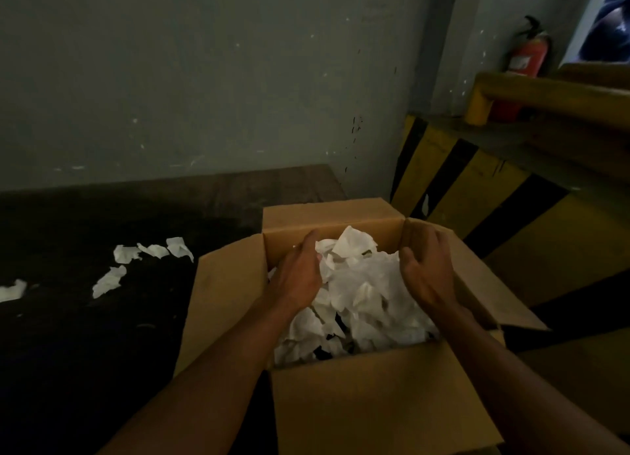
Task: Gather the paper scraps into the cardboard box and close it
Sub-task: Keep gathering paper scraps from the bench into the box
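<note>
Your two forearms come into view bare from the bottom edge up to the wrists; no sleeve, cuff or glove shows anywhere along them. Your left hand point(300, 274) is bare, with no ring, watch or band at the wrist that the dim light lets you make out. Your right hand point(426, 267) is bare as well, its wrist plain. The forearms are slim and widen toward the camera. Fingernails are too dark and blurred to describe.
</note>
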